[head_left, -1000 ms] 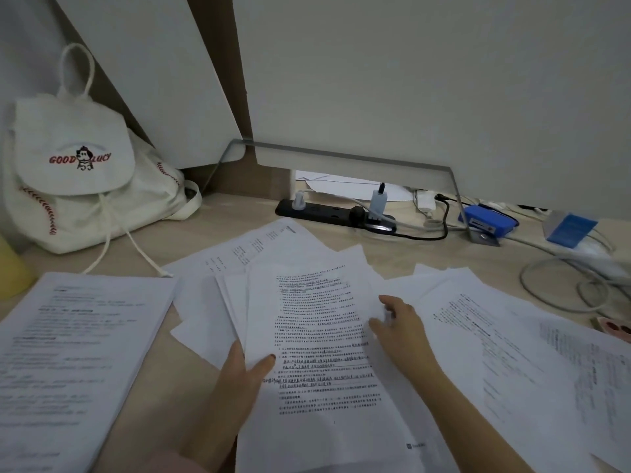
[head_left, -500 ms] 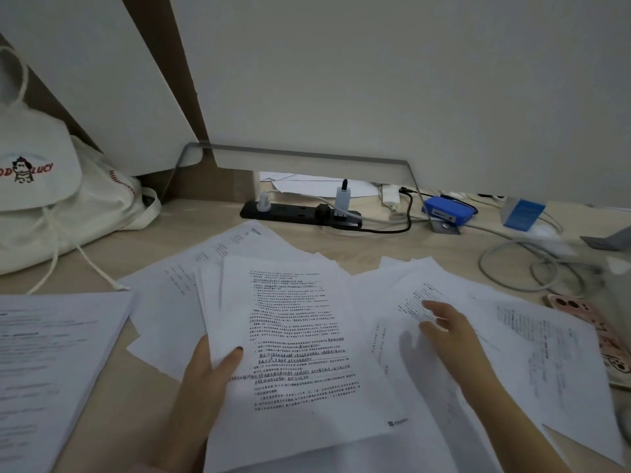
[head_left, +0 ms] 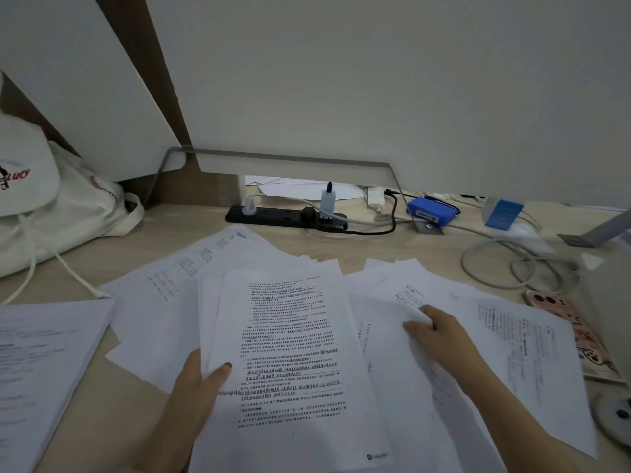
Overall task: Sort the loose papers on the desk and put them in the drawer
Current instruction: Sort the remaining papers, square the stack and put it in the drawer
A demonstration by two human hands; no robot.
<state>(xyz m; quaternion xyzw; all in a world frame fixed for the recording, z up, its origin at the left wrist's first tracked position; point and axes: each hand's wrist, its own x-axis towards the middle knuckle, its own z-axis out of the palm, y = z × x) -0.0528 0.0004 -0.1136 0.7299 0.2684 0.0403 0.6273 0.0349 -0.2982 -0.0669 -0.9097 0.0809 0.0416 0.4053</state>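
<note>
Reaching up from the lower edge of the head view, the left hand point(head_left: 198, 380) grips the left margin of a printed sheet point(head_left: 290, 353), its thumb laid across the top face and the fingers tucked out of sight underneath, so the page and the few sheets stacked directly beneath it are pinched closed between them. That sheet sits in the middle of the desk point(head_left: 358, 247), its long side running away from the person, with the grip low on its left edge. The right hand point(head_left: 440, 336) comes in at a slant from the lower right, forearm stretched over the spread of loose papers point(head_left: 505, 336) on that side; its fingers curl down and press on a pale sheet whose corner lifts and blurs just left of the fingertips, though whether the hand pinches that page or only rests on it cannot be told. More pages fan out behind the held sheet towards a black power strip point(head_left: 286, 215), and a separate stack of papers point(head_left: 44, 356) lies well apart at the left edge of the desk. A phone point(head_left: 566, 329) in a pink case lies partly under the rightmost pages.
</note>
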